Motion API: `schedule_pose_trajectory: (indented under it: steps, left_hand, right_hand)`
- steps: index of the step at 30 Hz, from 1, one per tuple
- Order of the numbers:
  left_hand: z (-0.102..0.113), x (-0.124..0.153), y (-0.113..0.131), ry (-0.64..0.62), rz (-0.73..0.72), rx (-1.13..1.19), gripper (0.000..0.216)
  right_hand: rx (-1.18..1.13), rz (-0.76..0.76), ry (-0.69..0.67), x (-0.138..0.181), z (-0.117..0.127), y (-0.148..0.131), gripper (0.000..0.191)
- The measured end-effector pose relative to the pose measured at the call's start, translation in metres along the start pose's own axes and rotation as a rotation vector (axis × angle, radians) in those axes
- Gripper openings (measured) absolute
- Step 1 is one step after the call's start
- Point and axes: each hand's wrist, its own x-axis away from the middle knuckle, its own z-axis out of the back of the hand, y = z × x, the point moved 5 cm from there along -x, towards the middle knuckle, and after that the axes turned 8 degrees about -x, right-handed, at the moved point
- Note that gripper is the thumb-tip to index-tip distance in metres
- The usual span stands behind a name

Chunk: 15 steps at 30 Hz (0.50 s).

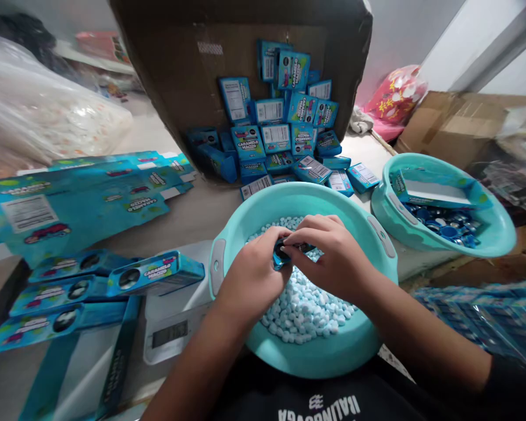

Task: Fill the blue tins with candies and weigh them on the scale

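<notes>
Above the turquoise basin [304, 365], my left hand [260, 272] is closed around a small blue candy box [281, 257], mostly hidden by the fingers. My right hand [328, 248] meets it from the other side, its fingers and thumb pinched at the dark upper end of the same box. Both hands are near the middle of the basin. Below them lies a heap of pale blue and white candies [307, 304]. A white digital scale [170, 336] sits left of the basin, with a blue box [158, 273] with a round window resting over its upper part.
A tipped cardboard carton [166, 88] full of small blue boxes [276, 138] stands behind the basin. To the right is a second turquoise basin [504, 228] holding round blue pieces [449, 231]. Flat printed cartons [83, 199] and several windowed boxes [65, 289] lie left.
</notes>
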Motion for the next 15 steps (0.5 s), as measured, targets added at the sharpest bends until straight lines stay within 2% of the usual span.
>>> schedule_pose_trajectory:
  steps: [2,4,6,7,9,11,13,15]
  left_hand:
    - [0.001,0.000,0.000,0.021,0.010,0.003,0.037]
    - [0.003,0.000,-0.001,0.071,0.054,-0.005,0.038]
    - [0.007,0.001,-0.004,0.159,0.124,-0.023,0.040]
    - [0.010,0.002,-0.005,0.214,0.157,-0.029,0.040]
    - [0.016,0.004,-0.007,0.321,0.197,-0.009,0.040]
    - [0.019,0.006,-0.007,0.396,0.204,0.048,0.041]
    - [0.020,0.006,-0.007,0.419,0.196,0.111,0.041]
    - [0.020,0.004,-0.007,0.416,0.199,0.140,0.042]
  right_hand:
    - [-0.040,-0.001,0.047,0.001,0.004,-0.001,0.010]
    - [-0.109,-0.029,0.152,0.000,0.013,0.006,0.013]
    - [-0.155,-0.118,0.212,-0.003,0.019,0.028,0.017]
    - [-0.172,-0.190,0.187,-0.006,0.019,0.044,0.017]
    - [-0.234,-0.372,-0.001,-0.013,0.008,0.081,0.016]
    - [-0.405,-0.548,-0.223,-0.016,-0.011,0.112,0.021]
    - [-0.494,-0.577,-0.321,-0.018,-0.030,0.122,0.025]
    - [-0.558,-0.532,-0.377,-0.014,-0.051,0.114,0.029]
